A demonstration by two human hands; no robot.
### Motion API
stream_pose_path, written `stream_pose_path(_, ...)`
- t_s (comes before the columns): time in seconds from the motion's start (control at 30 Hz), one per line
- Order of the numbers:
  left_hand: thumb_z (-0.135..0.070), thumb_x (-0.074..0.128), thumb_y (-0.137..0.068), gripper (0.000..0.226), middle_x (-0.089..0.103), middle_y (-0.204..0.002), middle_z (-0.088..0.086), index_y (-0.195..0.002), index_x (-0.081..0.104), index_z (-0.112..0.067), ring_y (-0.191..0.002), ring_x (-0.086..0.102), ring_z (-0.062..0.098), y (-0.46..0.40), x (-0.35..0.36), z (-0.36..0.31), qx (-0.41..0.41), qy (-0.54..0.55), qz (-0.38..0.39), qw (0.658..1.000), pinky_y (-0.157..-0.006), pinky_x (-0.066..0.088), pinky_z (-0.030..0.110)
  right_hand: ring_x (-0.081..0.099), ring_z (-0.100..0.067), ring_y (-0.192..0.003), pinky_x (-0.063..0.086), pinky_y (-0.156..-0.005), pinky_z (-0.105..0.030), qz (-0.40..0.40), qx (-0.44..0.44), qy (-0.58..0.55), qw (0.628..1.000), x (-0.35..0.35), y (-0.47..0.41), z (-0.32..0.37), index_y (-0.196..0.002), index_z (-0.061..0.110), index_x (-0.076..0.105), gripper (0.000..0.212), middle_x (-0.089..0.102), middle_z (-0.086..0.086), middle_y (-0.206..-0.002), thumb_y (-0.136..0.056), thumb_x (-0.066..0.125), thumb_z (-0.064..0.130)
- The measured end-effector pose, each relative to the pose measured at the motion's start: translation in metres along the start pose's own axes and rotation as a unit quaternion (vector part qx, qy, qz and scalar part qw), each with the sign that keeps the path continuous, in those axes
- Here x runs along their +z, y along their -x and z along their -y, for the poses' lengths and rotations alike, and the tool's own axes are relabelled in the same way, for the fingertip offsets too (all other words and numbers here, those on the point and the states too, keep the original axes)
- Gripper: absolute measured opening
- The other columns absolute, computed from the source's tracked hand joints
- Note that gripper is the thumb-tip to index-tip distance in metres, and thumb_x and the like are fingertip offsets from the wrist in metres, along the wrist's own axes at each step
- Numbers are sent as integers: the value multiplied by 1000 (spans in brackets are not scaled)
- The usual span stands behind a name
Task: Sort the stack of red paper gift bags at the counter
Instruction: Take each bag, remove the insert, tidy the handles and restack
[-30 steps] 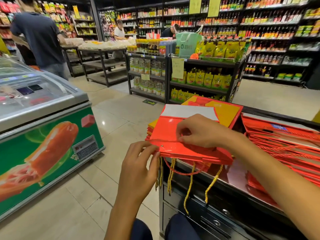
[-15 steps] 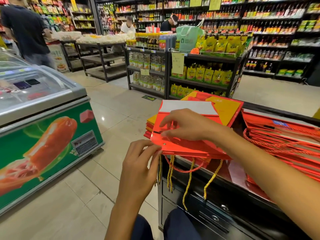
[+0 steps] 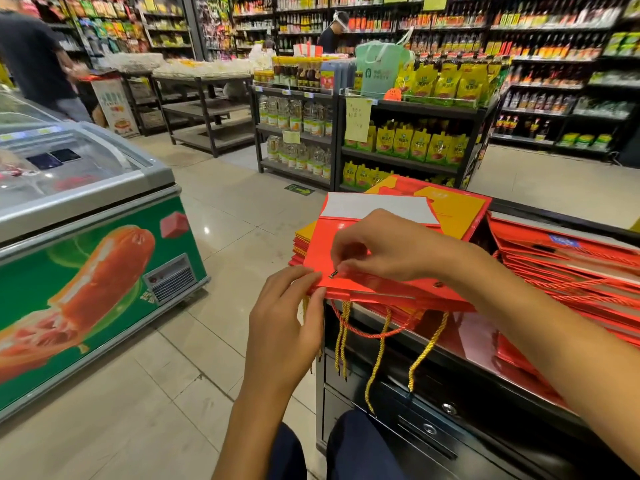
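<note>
Red paper gift bags (image 3: 377, 261) lie stacked on the black counter (image 3: 433, 372) at centre right, left hand (image 3: 282, 327) pinching the top bag's near edge, right hand (image 3: 391, 247) pinching its handle end, tiled shop floor (image 3: 221, 237) beyond.

Red gift bags (image 3: 349, 247), yellow cord handles (image 3: 377, 358)

Black counter (image 3: 433, 362) w/ glossy top & drawers in its front carries two lots of flat red paper gift bags: a stack (image 3: 346, 251) at its left end, top bag showing a white flap, red & gold cord handles hanging over the front edge; a second, fanned pile (image 3: 571, 268) just to the right. Beige tile floor (image 3: 225, 237) carries the counter, a chest freezer (image 3: 86, 237) on the left & dark shelf racks (image 3: 398, 133) beyond.
</note>
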State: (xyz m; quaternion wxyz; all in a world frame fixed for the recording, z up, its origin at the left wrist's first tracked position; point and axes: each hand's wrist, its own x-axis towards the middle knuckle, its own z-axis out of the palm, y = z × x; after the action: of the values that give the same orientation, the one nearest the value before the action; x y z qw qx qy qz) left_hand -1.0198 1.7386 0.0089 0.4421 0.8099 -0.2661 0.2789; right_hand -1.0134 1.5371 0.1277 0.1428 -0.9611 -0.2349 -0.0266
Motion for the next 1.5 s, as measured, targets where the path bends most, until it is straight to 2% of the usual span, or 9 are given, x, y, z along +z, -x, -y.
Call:
stream_pose_path(0.17, -17, 75, -94, 21, 71, -116, -7, -115, 77, -17, -109, 63, 8, -1, -2, -5, -24, 15, -4, 1000, -97, 50, 22, 59, 11, -74, 41, -69, -10, 19, -2, 23, 1000, -4, -3, 5, -93, 26, 71, 9, 65, 22, -80, -96, 69, 18)
stream_pose_path(0.3, -17, 75, -94, 20, 72, -115, -8, -114, 78, -18, -109, 63, 6, 1, -1, -3, -28, 22, -8, 999, -97, 50, 21, 61, 3, -77, 42, -68, -12, 22, -10, 37, 999, -2, -6, 8, -93, 24, 73, 10, 70, 16, -85, -95, 68, 16)
stream_pose_path(0.4, -18, 74, -94, 19, 73, -114, -7, -113, 78, -18, -109, 64, 7, 1, 0, -2, -26, 20, -16, 999, -97, 54, 27, 60, 0, -77, 41, -68, -13, 26, -13, 52, 998, -2, -6, 9, -93, 24, 73, 13, 69, 15, -84, -94, 66, 14)
stream_pose_path(0.7, -21, 67, -98, 21, 75, -112, -3, -115, 78, -17, -109, 67, 14, -7, 3, -3, 2, 34, -65, 997, -92, 57, 38, 66, -4, -87, 53, -81, -30, -20, -26, 73, 997, 0, -2, 16, -109, 28, 75, 17, 76, 13, -100, -101, 60, 23)
stream_pose_path(0.87, -18, 70, -99, 19, 74, -112, -1, -117, 77, -15, -107, 67, 13, -15, 1, -8, -17, 54, -85, 995, -91, 57, 35, 65, 2, -106, 52, -93, -30, -19, 22, -53, 998, -5, 10, 13, -124, 38, 62, 24, 72, 18, -115, -100, 59, 40)
stream_pose_path(0.93, -19, 71, -98, 19, 74, -112, -2, -116, 76, -15, -108, 67, 12, -18, 1, -9, -23, 60, -91, 994, -90, 57, 35, 63, 1, -111, 51, -96, -30, -28, 35, -50, 998, -4, 14, 11, -127, 41, 60, 31, 70, 18, -121, -97, 64, 47)
stream_pose_path(1.1, -14, 72, -96, 18, 67, -110, -10, -113, 69, -16, -102, 60, -6, -23, 3, -20, -53, 84, -116, 988, -86, 55, 19, 64, 1, -95, 54, -84, -31, -69, 45, -15, 996, 2, 14, 10, -113, 32, 74, 25, 73, 19, -107, -96, 62, 46)
stream_pose_path(1.27, -11, 72, -95, 14, 67, -117, -3, -107, 76, -16, -99, 57, -3, -22, 5, -22, -65, 29, -104, 992, -87, 46, 8, 65, 0, -94, 53, -78, -29, -92, 31, 17, 995, 5, 10, 12, -115, 32, 75, 26, 75, 18, -107, -100, 56, 40)
stream_pose_path(1.5, -36, 68, -96, 21, 62, -123, -8, -108, 78, -22, -109, 61, 16, -37, 3, -38, -118, -12, -70, 990, -89, 57, 36, 67, -5, -87, 54, -69, -40, -120, 23, 44, 991, 5, 6, 16, -113, 33, 75, 41, 75, 16, -101, -100, 41, 54)
